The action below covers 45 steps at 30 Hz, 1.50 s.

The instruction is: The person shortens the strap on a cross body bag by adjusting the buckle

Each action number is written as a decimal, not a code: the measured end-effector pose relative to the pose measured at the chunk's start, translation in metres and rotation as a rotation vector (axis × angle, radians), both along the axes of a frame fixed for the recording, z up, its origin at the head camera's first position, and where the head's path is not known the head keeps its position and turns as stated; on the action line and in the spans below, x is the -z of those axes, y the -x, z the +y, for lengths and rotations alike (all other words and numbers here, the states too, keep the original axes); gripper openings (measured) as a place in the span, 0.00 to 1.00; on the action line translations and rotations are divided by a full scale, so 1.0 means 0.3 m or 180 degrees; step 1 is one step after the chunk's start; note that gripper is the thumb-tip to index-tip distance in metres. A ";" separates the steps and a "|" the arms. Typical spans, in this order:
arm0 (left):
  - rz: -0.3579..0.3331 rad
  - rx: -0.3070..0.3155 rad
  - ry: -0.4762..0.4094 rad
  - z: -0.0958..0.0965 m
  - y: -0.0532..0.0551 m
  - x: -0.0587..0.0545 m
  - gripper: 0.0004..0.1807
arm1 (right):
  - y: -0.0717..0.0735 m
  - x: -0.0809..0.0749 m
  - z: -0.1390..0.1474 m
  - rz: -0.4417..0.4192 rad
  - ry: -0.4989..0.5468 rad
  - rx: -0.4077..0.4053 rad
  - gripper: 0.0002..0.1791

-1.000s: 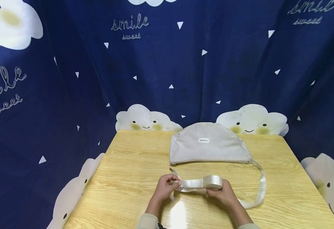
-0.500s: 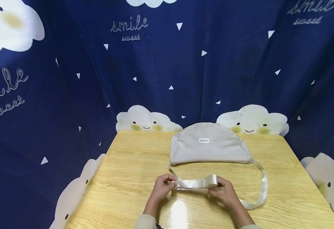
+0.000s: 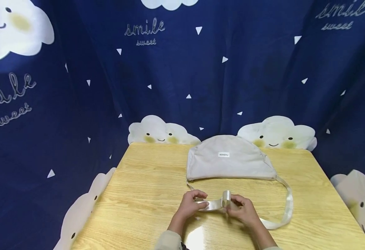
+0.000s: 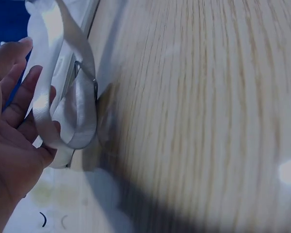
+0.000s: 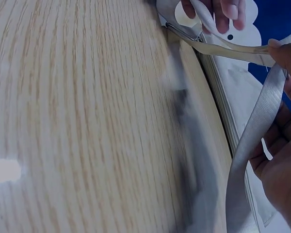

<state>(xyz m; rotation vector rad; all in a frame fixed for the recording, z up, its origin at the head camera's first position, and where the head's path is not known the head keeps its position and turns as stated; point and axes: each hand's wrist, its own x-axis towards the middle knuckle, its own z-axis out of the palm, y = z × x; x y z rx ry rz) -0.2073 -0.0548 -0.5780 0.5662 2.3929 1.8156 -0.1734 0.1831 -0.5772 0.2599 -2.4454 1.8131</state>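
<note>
A pale, satiny bag strap (image 3: 214, 205) stretches between both hands, low over the table in front of a light beige shoulder bag (image 3: 232, 166). My left hand (image 3: 191, 204) holds the strap's left part between thumb and fingers; in the left wrist view the fingers lie spread behind the strap (image 4: 47, 97), the thumb at its lower edge. My right hand (image 3: 244, 209) pinches the strap at the right, where a short loop stands up. A thin metal slider buckle (image 4: 77, 68) shows on the strap in the left wrist view. The right fingers (image 5: 276, 133) are partly behind the webbing.
The bag lies at the back of the wooden table (image 3: 151, 173). Another stretch of its strap (image 3: 287, 208) curves over the table at the right. A dark blue curtain (image 3: 170, 69) with clouds hangs behind.
My left hand has moved right, towards my right hand, so the stretch of strap between them is shorter. The loop at my right hand has become narrower. The bag stays in place.
</note>
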 end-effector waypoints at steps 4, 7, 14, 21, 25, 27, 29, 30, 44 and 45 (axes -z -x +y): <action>-0.0126 0.0170 0.0071 0.013 0.019 0.031 0.15 | -0.001 0.005 0.005 -0.0045 -0.0035 0.0023 0.24; -0.0205 0.0216 0.0160 0.014 0.026 0.045 0.15 | -0.001 0.007 0.007 -0.0023 -0.0041 0.0033 0.24; -0.0130 0.0180 0.0238 0.007 0.024 0.038 0.08 | -0.009 0.005 0.007 0.0096 -0.0023 -0.0018 0.23; 0.0054 0.0041 0.0175 -0.001 0.015 0.010 0.03 | -0.021 -0.042 0.000 -0.0025 -0.0033 0.0009 0.23; 0.0086 0.0016 0.0168 -0.012 0.012 0.010 0.03 | -0.023 -0.060 -0.008 -0.0054 -0.0091 0.0058 0.24; 0.0077 -0.0029 0.0135 -0.020 0.008 0.007 0.03 | -0.011 -0.030 0.000 -0.0092 -0.0072 0.0070 0.25; 0.0081 -0.0042 0.0068 -0.032 -0.003 -0.011 0.02 | -0.005 -0.014 0.008 -0.0125 -0.0060 0.0116 0.25; 0.0099 -0.0049 0.0019 -0.038 -0.010 -0.024 0.02 | -0.004 -0.012 0.011 -0.0129 -0.0047 0.0136 0.25; -0.0060 -0.0178 -0.0254 -0.129 -0.038 -0.083 0.04 | 0.005 0.002 0.022 -0.0096 -0.0069 0.0196 0.23; -0.0070 -0.0176 -0.0262 -0.131 -0.037 -0.080 0.04 | 0.004 0.002 0.022 -0.0119 -0.0049 0.0193 0.23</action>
